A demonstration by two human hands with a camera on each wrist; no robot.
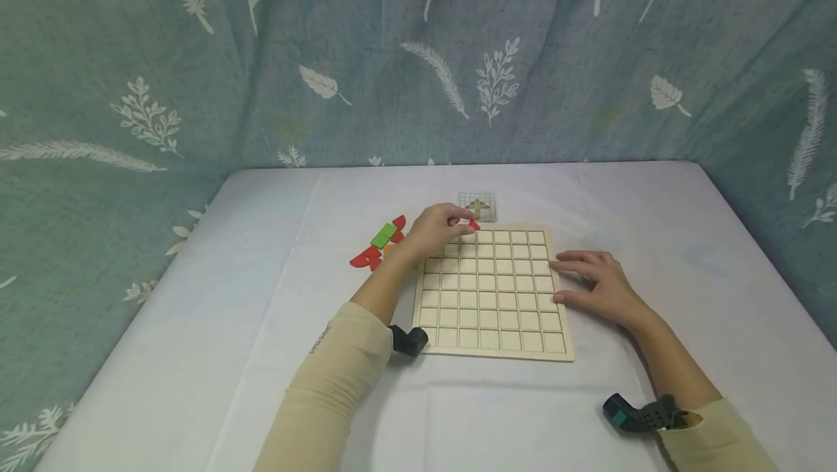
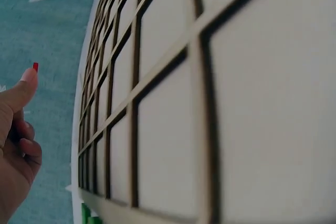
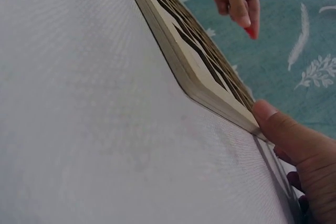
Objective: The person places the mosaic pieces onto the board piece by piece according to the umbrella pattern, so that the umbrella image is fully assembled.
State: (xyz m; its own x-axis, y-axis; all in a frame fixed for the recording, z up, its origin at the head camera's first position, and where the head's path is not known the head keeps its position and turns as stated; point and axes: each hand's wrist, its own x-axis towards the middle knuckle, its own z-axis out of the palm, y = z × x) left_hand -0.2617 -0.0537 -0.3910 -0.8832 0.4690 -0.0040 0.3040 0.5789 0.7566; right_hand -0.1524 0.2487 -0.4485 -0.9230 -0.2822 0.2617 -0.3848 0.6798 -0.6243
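My left hand (image 1: 437,231) pinches a small red piece (image 1: 474,225) between thumb and fingertips, above the far edge of a pale wooden grid board (image 1: 487,290). In the left wrist view only a sliver of the red piece (image 2: 35,66) shows past the thumb. The right hand (image 1: 600,287) rests at the board's right edge, thumb and fingers touching it and apart from each other. In the right wrist view its thumb (image 3: 283,127) lies against the rim of the board (image 3: 210,95), while the other fingers are mostly hidden.
Left of the board lie loose red pieces (image 1: 360,260), green pieces (image 1: 383,235) and an orange piece (image 1: 389,248), partly behind the left forearm. A small pattern card (image 1: 485,200) lies beyond the board's far edge. White cloth (image 1: 216,312) covers the table; a leaf-patterned curtain hangs behind.
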